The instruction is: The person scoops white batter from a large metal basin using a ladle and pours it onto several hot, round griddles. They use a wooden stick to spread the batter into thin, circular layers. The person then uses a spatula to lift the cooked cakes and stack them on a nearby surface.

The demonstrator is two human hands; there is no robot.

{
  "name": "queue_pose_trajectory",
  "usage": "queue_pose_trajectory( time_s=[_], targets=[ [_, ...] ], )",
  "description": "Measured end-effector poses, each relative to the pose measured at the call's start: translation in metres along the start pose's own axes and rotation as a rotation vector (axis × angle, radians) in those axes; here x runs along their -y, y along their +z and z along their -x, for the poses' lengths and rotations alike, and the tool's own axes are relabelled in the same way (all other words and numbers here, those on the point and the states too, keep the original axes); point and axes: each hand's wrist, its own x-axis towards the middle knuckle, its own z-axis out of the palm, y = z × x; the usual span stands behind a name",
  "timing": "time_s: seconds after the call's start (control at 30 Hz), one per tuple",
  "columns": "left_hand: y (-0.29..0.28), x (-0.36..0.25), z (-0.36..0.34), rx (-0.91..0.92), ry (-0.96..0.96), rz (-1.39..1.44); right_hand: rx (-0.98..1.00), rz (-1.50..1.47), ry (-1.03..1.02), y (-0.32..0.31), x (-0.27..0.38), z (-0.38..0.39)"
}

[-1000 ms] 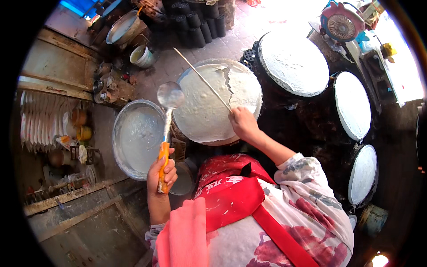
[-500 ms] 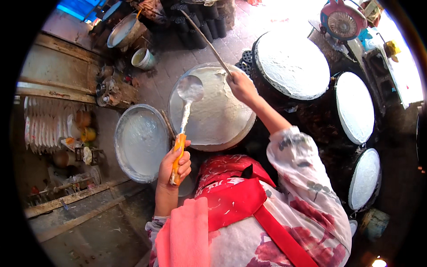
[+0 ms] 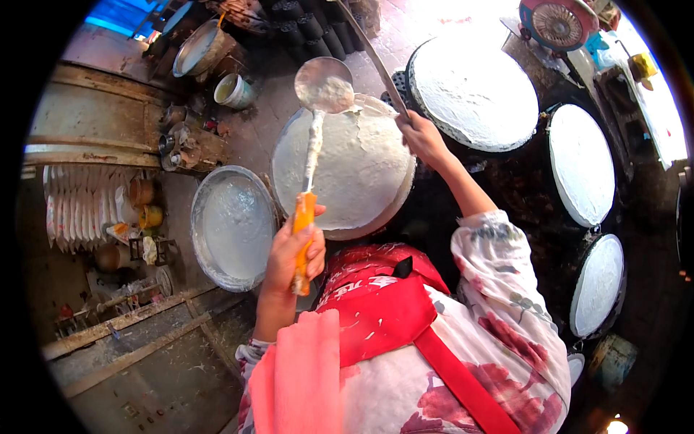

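My left hand point(image 3: 295, 249) is wrapped round the orange handle of a ladle point(image 3: 324, 85), its batter-smeared bowl held up over the far edge of a round griddle point(image 3: 347, 173). White batter covers most of that griddle. In my right hand point(image 3: 425, 139) is a long thin wooden stick point(image 3: 376, 59), slanting up and to the left; my fist closes on its near end above the griddle's right edge. Left of the griddle stands a wide metal basin point(image 3: 233, 228) with pale batter inside.
More batter-covered round griddles point(image 3: 473, 94) point(image 3: 580, 165) point(image 3: 596, 284) curve along the right. Black coal briquettes point(image 3: 307, 29) are stacked at the back, near a white bucket point(image 3: 233, 92) and a pot point(image 3: 199, 50). A pink fan point(image 3: 558, 25) stands back right. Wooden shelving lines the left.
My left hand has lifted the ladle and moved it farther away and slightly right. My right hand has shifted right with the stick, which now stands more upright.
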Motion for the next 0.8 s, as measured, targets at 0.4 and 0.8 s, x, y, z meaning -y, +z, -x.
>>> queue_pose_trajectory(
  time_s=[0.4,0.8],
  targets=[
    [0.028,-0.022,0.011,0.073,-0.003,-0.161,-0.12,-0.115,0.18,-0.02,-0.085,0.112],
    [-0.003,-0.012,-0.014,0.293,-0.054,0.385,-0.214,-0.083,0.154,-0.01,-0.111,0.144]
  ],
)
